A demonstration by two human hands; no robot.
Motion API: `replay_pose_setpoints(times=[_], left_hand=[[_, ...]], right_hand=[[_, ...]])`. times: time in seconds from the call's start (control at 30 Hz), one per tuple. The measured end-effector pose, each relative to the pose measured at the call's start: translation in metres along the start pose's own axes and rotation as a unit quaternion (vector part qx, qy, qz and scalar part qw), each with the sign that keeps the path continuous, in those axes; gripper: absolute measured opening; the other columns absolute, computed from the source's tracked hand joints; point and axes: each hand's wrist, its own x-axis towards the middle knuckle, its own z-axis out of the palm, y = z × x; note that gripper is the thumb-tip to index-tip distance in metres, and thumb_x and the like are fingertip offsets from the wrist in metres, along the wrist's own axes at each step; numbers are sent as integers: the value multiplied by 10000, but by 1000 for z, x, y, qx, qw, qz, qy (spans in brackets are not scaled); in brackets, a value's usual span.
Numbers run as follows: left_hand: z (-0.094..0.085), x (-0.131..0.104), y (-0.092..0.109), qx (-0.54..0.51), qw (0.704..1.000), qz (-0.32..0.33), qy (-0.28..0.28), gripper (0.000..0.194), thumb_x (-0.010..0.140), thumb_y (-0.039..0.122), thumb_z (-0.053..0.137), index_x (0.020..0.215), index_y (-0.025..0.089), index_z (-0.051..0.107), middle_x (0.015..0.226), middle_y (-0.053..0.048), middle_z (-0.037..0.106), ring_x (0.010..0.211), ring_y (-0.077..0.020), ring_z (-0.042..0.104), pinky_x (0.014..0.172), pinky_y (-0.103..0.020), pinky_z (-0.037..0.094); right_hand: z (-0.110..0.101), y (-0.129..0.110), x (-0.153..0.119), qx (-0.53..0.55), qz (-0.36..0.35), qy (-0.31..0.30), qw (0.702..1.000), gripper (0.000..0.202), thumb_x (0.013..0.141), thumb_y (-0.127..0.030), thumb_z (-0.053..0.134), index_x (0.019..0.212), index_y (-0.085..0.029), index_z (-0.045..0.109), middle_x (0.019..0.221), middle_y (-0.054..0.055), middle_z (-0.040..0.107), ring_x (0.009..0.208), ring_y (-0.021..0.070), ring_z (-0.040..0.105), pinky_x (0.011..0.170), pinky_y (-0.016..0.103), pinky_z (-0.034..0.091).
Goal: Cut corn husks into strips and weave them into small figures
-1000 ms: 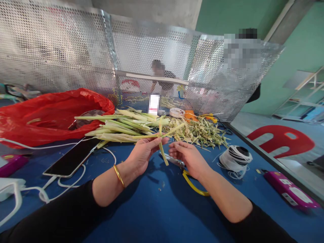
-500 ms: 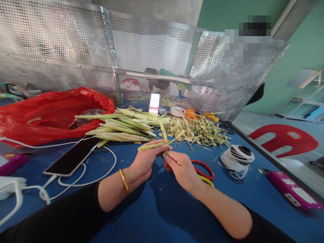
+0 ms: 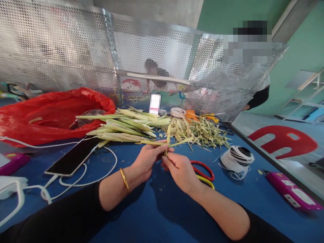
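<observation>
Strips (image 3: 168, 133) crosswise in left hand (image 3: 148, 158), lower end (image 3: 166, 153) in right hand (image 3: 182, 170).

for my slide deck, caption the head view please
Left hand and right hand pinch crossed plant strips above a blue table, pale stalks heaped behind.

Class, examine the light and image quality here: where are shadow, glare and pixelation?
In the head view, soft shadow darkens the blue table below the crossed pale strips; pale glare mottles the perforated screen; blocky pixelation masks part of the person at upper right.
</observation>
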Motion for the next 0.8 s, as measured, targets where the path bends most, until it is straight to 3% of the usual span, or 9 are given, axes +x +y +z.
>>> replay_pose_setpoints(times=[0.2,0.33,0.4,0.5,0.6,0.7,0.8], left_hand=[[-2,2,-2,6,1000,-5,19,219,671,224,753,855,127,683,714,-60,715,505,-123,573,413,-220,399],[-4,5,3,-21,1000,-3,12,198,704,249,734,849,123,685,761,-73,725,625,-144,641,561,-232,495],[-4,6,7,-39,999,-17,21,185,748,275,693,863,130,684,776,-81,729,719,-166,671,667,-252,523],[-5,5,8,-41,998,-50,29,211,778,306,658,893,132,685,787,-93,731,746,-172,678,706,-259,525],[-4,1,6,-12,998,-59,17,219,724,301,720,861,131,698,752,-63,716,680,-140,653,686,-238,514],[-4,0,3,24,998,-50,23,218,661,276,777,804,125,710,660,-21,666,579,-96,591,633,-216,488],[-4,1,0,28,999,-22,38,196,636,268,787,733,120,700,628,-10,635,543,-83,556,628,-227,479]], right_hand=[[-1,-1,0,-9,10,-6,1000,292,895,-317,467,640,-202,551,622,19,594,595,154,521,601,267,357],[-13,1,7,110,64,5,992,389,878,-459,491,620,-184,585,601,15,577,603,151,523,609,274,391],[-20,4,13,201,115,67,970,386,819,-518,564,649,-175,604,605,5,574,603,145,533,617,275,414],[-26,8,20,317,165,166,919,344,668,-498,733,705,-171,632,599,-25,554,562,119,516,587,265,420],[-24,9,21,387,145,160,896,292,659,-432,756,767,-172,677,610,-28,558,554,108,504,568,257,413],[-19,7,17,332,101,143,927,207,734,-375,695,701,-171,693,626,-3,595,575,125,537,611,279,437],[-17,5,10,184,17,143,972,189,817,-309,611,700,-194,703,662,21,645,626,159,585,659,299,454]])
